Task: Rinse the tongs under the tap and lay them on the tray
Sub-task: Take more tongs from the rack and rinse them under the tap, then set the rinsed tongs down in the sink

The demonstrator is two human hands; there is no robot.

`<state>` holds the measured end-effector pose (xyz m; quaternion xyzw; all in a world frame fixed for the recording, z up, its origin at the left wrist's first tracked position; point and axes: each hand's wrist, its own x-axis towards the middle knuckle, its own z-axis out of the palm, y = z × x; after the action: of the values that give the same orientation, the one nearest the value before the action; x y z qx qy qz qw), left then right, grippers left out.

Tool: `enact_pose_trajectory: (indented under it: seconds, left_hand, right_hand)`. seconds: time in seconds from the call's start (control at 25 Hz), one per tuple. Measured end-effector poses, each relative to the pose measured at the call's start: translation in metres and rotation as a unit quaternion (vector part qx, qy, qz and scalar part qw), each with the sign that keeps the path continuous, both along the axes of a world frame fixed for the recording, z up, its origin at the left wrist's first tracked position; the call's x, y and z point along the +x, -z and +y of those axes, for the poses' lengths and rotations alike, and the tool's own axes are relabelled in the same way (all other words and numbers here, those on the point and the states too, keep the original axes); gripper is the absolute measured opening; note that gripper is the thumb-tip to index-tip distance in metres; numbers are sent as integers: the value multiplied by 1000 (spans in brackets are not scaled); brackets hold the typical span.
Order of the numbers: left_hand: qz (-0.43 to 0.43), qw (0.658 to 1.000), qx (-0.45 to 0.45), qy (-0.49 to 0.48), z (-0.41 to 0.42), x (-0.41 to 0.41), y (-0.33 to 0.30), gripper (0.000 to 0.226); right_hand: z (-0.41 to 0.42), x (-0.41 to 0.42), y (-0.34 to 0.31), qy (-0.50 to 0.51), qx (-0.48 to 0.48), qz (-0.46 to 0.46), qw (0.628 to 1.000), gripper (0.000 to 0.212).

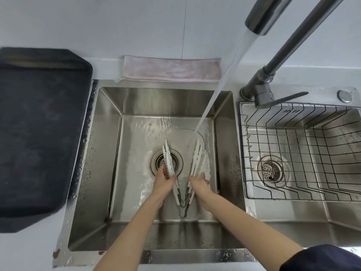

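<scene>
Head view: I see my left hand [163, 181] and right hand [199, 184] each pinching one arm of the spread white tongs [183, 173] over the sink [109, 153] floor, water stream [218, 89] hitting the right arm, dark tray [39, 133] on the table's left edge.

The tap [277, 14] is running off the top edge and the wire basket [304, 153] off the right. The left hand [163, 182] is hiding part of the drain [167, 161]; its fingers are too small to tell.

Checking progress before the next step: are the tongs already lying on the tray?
No, the tongs are in the sink, gripped by both hands, away from the dark tray.
</scene>
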<state>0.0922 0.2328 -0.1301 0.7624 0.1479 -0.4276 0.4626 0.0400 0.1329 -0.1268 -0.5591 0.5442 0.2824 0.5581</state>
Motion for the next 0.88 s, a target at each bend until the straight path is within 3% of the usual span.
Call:
enact_pose_trajectory:
  seconds: [0.24,0.6,0.88]
  left_hand:
    - [-20,999,41,-15,3,2,11,45]
    - [-2,997,27,-72,11,1,27,42]
    - [-32,998,32,-37,2,0,18,35]
  right_hand:
    - [0,-3,0,-25,-6,-15,1000,67]
    - [0,2,-2,-27,4,-55,998,65]
    - [-3,-2,-4,-30,14,-70,997,66]
